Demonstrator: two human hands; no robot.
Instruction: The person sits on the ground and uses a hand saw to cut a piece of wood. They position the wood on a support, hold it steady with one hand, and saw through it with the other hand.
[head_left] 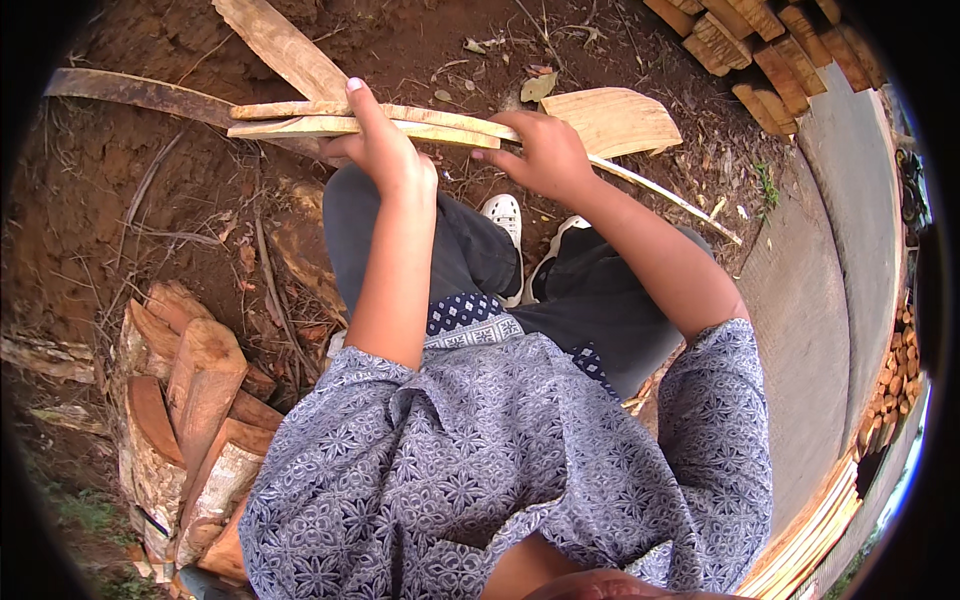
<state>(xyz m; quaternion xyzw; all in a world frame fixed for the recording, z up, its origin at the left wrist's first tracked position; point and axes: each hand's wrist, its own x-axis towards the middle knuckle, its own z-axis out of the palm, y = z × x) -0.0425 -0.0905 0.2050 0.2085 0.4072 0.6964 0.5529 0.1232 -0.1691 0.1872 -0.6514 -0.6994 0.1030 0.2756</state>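
Note:
My left hand [385, 155] is closed around two thin wooden boards [285, 117], seen nearly edge-on and lying one against the other, its thumb across the top. At their right end, the fingers of my right hand [548, 157] are closed on them too. A narrow pale strip [665, 195] runs from under my right hand down to the right; whether it belongs to one of the boards is hidden. Beyond the left hand a wide plank [283, 48] slants up and away. A dark curved slat [140, 88] reaches out left. Right of my right hand lies a broad pale board [617, 120] with a rounded end.
Split wood chunks [200, 400] are heaped at the lower left. Cut timber [770, 60] is stacked at the upper right, beside a grey paved strip [850, 200]. My white shoes [503, 220] stand on brown soil [80, 200] with twigs and leaves.

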